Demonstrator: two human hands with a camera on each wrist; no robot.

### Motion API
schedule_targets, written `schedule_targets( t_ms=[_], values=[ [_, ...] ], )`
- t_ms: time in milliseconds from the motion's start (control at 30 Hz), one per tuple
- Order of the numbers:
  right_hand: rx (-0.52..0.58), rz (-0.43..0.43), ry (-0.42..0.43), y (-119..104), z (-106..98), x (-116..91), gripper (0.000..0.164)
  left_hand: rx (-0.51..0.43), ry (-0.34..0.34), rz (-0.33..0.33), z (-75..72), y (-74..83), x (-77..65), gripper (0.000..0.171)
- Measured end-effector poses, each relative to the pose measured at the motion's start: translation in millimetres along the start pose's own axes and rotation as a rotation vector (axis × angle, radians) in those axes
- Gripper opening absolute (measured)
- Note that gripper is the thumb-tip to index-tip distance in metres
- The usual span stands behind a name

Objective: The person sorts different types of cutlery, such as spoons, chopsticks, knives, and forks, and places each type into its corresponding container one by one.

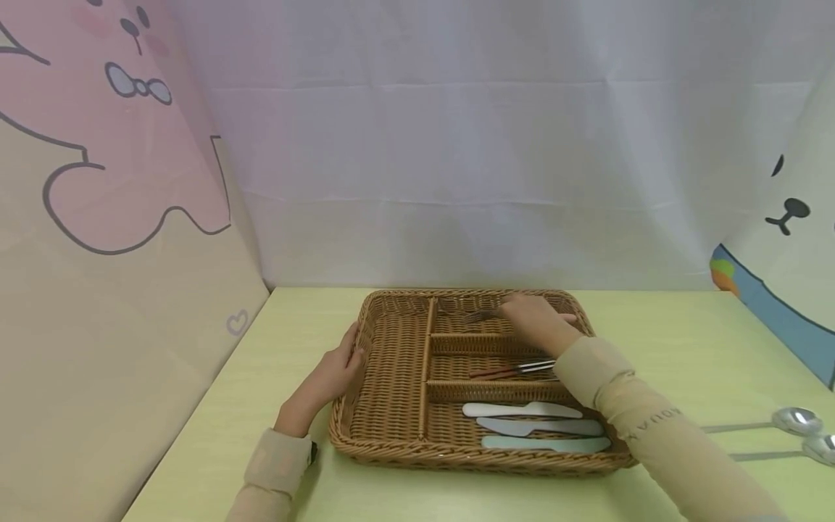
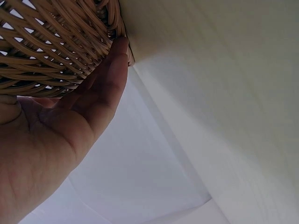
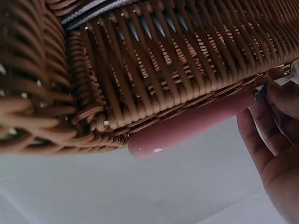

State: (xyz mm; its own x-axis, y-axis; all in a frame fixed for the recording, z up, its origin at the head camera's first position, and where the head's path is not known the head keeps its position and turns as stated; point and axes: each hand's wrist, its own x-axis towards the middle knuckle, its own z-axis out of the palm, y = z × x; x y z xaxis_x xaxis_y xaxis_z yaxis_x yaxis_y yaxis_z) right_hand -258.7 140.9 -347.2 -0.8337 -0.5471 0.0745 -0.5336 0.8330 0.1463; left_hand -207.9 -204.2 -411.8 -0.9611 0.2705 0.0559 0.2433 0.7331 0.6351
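Note:
A brown wicker cutlery tray (image 1: 391, 454) with several compartments lies on the table. My left hand (image 1: 333, 373) holds its left side, fingers along the outer wall and thumb at the rim; the left wrist view shows the fingers (image 2: 110, 77) against the weave. Over the far right compartment, my right hand (image 1: 538, 319) pinches a fork (image 1: 481, 316) with its tines pointing left. Its pink handle (image 3: 191, 122) shows in the right wrist view, with fingers and thumb at the metal neck. Chopsticks (image 1: 512, 371) lie in the middle right compartment, partly hidden by my right forearm.
In the near right compartment lie a white knife (image 1: 522, 410), a grey knife (image 1: 540, 426) and a mint knife (image 1: 545, 443). Two metal spoons (image 1: 797, 420) lie on the table at the right. A pale curtain (image 1: 457, 181) hangs behind the table.

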Motion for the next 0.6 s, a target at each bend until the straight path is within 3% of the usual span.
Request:
schedule_targets(
  t_ms=[267, 600],
  values=[
    [0.140, 0.053, -0.128, -0.1, 4.4, 2.9, 0.033, 0.006, -0.004, -0.013, -0.5, 1.1, -0.3, 0.059],
    [0.163, 0.008, -0.151, 2.9, 13.5, 5.8, 0.016, 0.008, -0.003, -0.016, -0.9, 1.8, -1.1, 0.059]
  ],
)
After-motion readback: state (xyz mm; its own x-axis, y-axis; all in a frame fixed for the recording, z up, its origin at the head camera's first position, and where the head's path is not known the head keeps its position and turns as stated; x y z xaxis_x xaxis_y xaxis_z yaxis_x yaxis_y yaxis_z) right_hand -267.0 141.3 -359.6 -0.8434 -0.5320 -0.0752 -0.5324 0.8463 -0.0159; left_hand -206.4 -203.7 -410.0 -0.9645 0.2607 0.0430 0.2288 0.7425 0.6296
